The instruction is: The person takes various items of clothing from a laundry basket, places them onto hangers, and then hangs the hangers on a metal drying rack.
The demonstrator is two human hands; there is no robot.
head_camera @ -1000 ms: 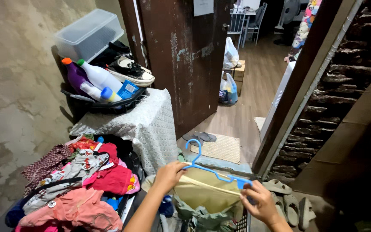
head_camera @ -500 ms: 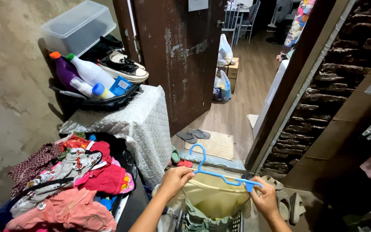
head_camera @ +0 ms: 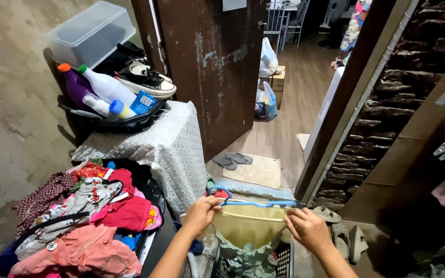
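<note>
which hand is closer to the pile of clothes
Left. The left hand grips the hook end of the blue hanger, just right of the pile of clothes. The right hand grips the hanger's far end, farther from the pile.

Cloth-covered table [head_camera: 173,149], black tray [head_camera: 130,123] on it, clothes pile [head_camera: 78,216] beside

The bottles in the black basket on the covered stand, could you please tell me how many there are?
3, lying side by side in the black basket: a purple bottle with an orange cap, a white bottle with a green cap, and a small white bottle with a blue cap. Others may be hidden underneath.
</note>
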